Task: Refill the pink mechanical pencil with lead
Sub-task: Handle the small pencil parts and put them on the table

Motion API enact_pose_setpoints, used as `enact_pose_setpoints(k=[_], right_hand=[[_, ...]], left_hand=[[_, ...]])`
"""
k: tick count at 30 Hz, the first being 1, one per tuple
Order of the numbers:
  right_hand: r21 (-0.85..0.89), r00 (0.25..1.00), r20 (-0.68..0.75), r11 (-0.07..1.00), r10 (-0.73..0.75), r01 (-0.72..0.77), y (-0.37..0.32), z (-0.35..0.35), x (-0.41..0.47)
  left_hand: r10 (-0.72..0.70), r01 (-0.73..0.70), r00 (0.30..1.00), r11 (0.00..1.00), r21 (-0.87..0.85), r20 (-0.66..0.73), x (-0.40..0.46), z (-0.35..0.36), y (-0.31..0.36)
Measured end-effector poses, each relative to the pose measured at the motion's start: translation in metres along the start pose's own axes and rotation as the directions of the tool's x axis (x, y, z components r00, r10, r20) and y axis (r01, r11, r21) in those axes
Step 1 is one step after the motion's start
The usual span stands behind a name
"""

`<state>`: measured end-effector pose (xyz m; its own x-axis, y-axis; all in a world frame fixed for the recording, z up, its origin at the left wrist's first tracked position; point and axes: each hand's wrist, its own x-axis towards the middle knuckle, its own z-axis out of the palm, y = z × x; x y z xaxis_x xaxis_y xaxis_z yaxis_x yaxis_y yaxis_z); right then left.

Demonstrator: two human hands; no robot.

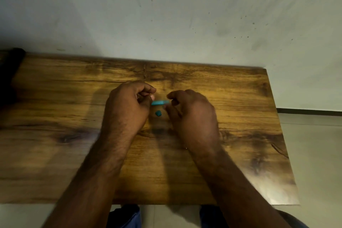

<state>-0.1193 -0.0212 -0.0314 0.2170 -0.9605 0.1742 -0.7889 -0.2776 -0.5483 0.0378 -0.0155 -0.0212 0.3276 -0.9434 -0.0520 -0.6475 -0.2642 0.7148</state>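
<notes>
The pink mechanical pencil is not seen, perhaps hidden in a hand; a flat teal plastic lead case (160, 102) is pinched between left hand (127, 105) and right hand (192, 114), its small teal cap (158, 113) off on the wooden desk (55, 153), so loading is judged pending.

From my feed, the whole picture is soft with motion blur. The pink pencil does not show anywhere I can make out. My left hand (129, 102) curls so that whatever sits inside its fingers is hidden. A teal case (160, 102) spans the gap between my hands, both its ends covered by fingertips; I cannot tell whether my right hand (190, 113) truly pinches it. A small teal piece (158, 113) below it is too blurred to identify. A dark object (11, 72) at the surface's (240, 98) left end is cut off by the edge.
</notes>
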Motion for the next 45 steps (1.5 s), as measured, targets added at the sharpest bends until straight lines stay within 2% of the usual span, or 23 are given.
enact_pose_setpoints(k=[4, 13, 16, 20, 27, 30, 34, 40, 43, 45], right_hand=[[-0.060, 0.989, 0.100, 0.991, -0.112, 0.119, -0.015, 0.018, -0.010], [-0.074, 0.982, 0.152, 0.990, -0.109, 0.121, -0.014, 0.022, -0.009], [0.015, 0.991, 0.112, 0.997, -0.073, 0.072, -0.007, 0.015, -0.003], [0.179, 0.999, -0.030, 0.984, 0.016, -0.011, 0.008, 0.001, 0.010], [0.424, 0.979, -0.101, 0.898, 0.179, -0.120, 0.022, -0.010, 0.017], [0.561, 0.954, -0.031, 0.796, 0.297, -0.229, 0.022, -0.016, 0.020], [0.724, 0.891, 0.141, 0.568, 0.432, -0.390, 0.021, -0.020, 0.021], [0.817, 0.834, 0.297, 0.329, 0.465, -0.474, 0.019, -0.020, 0.020], [0.834, 0.817, 0.347, 0.247, 0.460, -0.493, 0.020, -0.021, 0.021], [0.837, 0.819, 0.358, 0.235, 0.448, -0.495, 0.019, -0.021, 0.021]], left_hand=[[0.004, -0.004, 1.000, 1.000, -0.010, -0.003, 0.001, 0.000, -0.001], [0.011, -0.013, 0.999, 0.999, 0.030, 0.043, 0.000, 0.000, -0.002], [0.029, -0.032, 0.998, 0.999, 0.044, 0.051, 0.000, 0.001, -0.002], [0.037, -0.041, 0.997, 0.998, 0.057, 0.068, -0.001, 0.006, -0.002], [0.060, -0.077, 0.995, 0.976, 0.203, 0.085, -0.003, 0.014, 0.001], [0.058, -0.072, 0.996, 0.965, 0.250, 0.060, -0.004, 0.015, 0.003], [0.078, -0.092, 0.995, 0.957, 0.274, 0.061, -0.005, 0.013, 0.004], [0.210, -0.214, 0.977, 0.969, 0.127, 0.046, -0.004, 0.007, 0.008], [0.290, -0.293, 0.956, 0.950, 0.105, 0.045, -0.004, 0.004, 0.009], [0.331, -0.333, 0.943, 0.936, 0.112, 0.035, -0.005, 0.003, 0.009]])
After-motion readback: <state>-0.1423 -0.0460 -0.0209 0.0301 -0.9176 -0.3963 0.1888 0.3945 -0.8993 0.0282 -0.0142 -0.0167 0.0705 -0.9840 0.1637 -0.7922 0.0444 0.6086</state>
